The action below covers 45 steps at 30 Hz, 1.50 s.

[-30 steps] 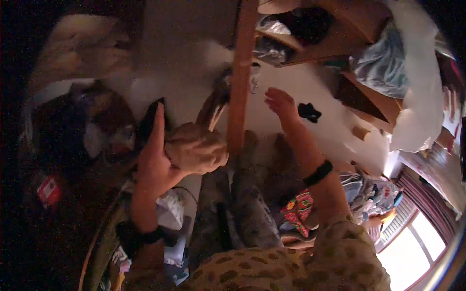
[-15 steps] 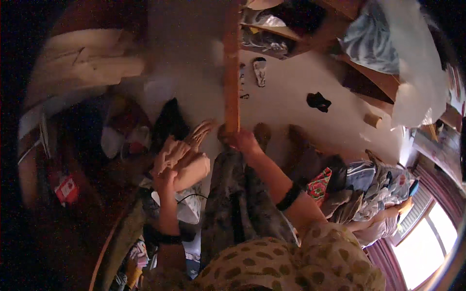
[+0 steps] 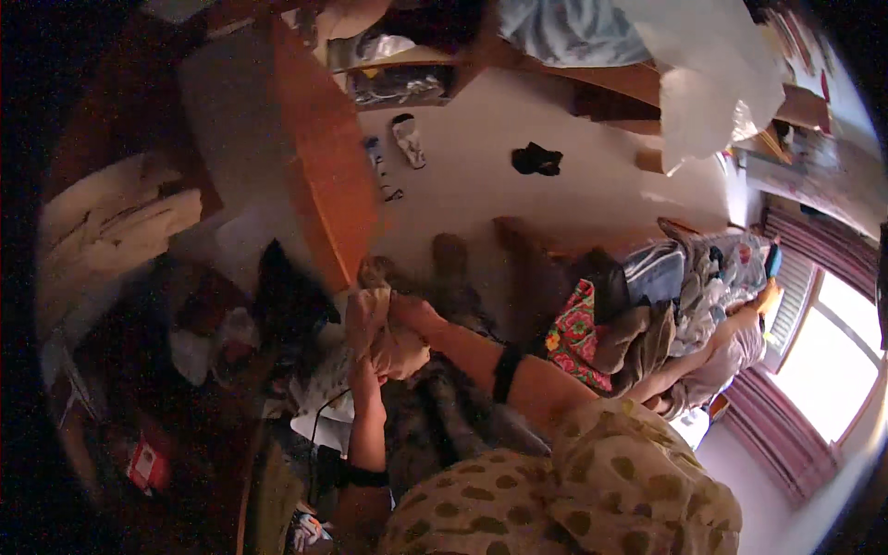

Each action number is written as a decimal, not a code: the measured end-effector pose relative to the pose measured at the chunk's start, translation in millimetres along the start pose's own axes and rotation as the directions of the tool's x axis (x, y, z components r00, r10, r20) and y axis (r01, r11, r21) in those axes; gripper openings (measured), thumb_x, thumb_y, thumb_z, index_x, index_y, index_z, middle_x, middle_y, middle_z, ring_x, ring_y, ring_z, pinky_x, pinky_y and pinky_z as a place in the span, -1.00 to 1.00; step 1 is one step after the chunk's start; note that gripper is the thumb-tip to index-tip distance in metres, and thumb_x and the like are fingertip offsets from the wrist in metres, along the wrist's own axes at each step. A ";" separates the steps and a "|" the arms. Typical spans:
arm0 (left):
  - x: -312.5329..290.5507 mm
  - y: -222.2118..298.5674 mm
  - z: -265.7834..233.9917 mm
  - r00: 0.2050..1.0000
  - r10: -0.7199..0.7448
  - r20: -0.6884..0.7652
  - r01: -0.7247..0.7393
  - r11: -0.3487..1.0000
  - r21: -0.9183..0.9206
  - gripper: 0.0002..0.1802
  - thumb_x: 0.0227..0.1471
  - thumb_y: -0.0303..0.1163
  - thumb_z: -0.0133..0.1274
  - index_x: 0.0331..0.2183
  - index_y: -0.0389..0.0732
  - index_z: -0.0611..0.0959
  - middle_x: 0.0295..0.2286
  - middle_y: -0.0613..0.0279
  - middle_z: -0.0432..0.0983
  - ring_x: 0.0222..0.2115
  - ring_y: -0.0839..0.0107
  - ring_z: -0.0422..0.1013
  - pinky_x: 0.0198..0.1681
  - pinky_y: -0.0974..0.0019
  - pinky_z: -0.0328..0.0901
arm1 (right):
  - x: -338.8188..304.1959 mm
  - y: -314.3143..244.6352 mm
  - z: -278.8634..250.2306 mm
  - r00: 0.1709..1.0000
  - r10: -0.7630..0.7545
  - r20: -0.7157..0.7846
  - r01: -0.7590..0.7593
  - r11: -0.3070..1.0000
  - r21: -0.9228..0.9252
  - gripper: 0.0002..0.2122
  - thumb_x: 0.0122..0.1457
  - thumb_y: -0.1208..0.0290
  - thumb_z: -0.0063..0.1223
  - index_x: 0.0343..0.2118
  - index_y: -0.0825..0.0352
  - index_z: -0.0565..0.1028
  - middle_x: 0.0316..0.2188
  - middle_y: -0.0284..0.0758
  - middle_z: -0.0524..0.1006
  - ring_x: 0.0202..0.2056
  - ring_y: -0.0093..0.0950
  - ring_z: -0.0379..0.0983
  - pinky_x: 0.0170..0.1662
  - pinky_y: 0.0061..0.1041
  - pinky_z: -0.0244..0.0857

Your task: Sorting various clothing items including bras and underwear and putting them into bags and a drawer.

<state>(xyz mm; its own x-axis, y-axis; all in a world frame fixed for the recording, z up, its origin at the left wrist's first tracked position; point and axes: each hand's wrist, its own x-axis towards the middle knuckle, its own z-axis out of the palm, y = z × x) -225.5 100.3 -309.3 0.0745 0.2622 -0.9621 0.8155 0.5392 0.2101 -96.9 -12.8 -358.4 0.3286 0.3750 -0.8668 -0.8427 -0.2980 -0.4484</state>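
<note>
A crumpled beige cloth (image 3: pixel 400 351) is bunched in front of my body; its exact kind is hard to make out. My left hand (image 3: pixel 367 372) is closed around its near side. On its far right side my right hand (image 3: pixel 418 316) is closed too, the fingers partly hidden by folds and blur. Just beyond both hands stands a wooden door (image 3: pixel 331 203), orange-brown, its lower end close to the cloth and neither hand on it.
Clothes lie heaped (image 3: pixel 647 314) at the right, near a bright window (image 3: pixel 832 342). A black item (image 3: pixel 536 159) and a patterned sock-like piece (image 3: pixel 408 141) lie on the pale floor (image 3: pixel 481 194). Dark shelving with a red-and-white box (image 3: pixel 146 464) is at the left.
My right hand has let go of the wooden door's edge and come to the beige cloth. The door shows more of its broad face, and the view has turned right.
</note>
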 end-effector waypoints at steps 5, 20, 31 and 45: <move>-2.5 10.7 -4.8 0.994 0.108 -0.014 -0.108 0.976 -0.189 -0.45 -0.03 0.01 -0.12 -0.06 -0.11 0.31 -0.24 0.34 0.32 -0.32 0.44 0.28 -0.29 0.37 0.18 | 41.4 30.5 -69.0 0.783 -0.175 -0.596 0.098 0.982 -0.160 -0.65 -0.01 0.20 -0.07 -0.25 0.39 0.41 -0.27 -0.15 0.47 -0.32 -0.28 0.43 -0.28 -0.38 0.30; -16.3 54.7 9.0 0.999 0.038 0.017 -0.036 0.992 -0.118 -0.62 -0.05 -0.07 -0.05 -0.24 -0.09 0.41 -0.36 0.32 0.41 -0.46 0.53 0.35 -0.36 0.43 0.21 | 23.9 -36.0 -138.0 0.838 -0.210 -0.504 0.410 0.851 0.328 -0.57 0.16 0.24 -0.24 0.05 0.35 0.14 -0.11 -0.29 0.31 -0.14 -0.45 0.26 -0.09 -0.47 0.15; -7.9 38.9 39.9 0.959 0.195 0.207 -0.182 0.980 -0.081 -0.67 -0.02 -0.22 -0.03 -0.26 -0.24 0.43 -0.34 0.19 0.43 -0.39 0.49 0.37 -0.24 0.37 0.26 | -18.5 -55.1 -127.3 0.998 -0.038 -0.044 0.058 0.707 0.704 -0.59 0.18 0.21 -0.38 0.05 0.29 0.13 0.02 -0.27 0.20 0.04 -0.32 0.12 0.07 -0.24 0.03; -75.8 51.3 53.9 0.719 0.657 0.228 -0.695 0.679 0.237 -0.52 -0.13 -0.34 0.05 -0.11 -0.23 0.40 -0.15 0.18 0.35 -0.13 0.37 0.28 -0.09 0.33 0.20 | -85.0 -17.0 -95.2 0.992 -0.103 0.072 -0.016 0.466 0.885 -0.54 0.17 0.15 -0.35 0.07 0.29 0.08 0.06 -0.24 0.16 0.08 -0.28 0.05 0.13 -0.21 -0.11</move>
<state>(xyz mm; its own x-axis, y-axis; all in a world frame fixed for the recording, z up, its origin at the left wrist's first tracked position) -158.3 65.0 -234.9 0.7198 0.3603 -0.5933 0.6378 -0.0059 0.7702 -69.9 -123.1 -297.8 0.3816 0.4662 -0.7982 -0.7754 0.6315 -0.0019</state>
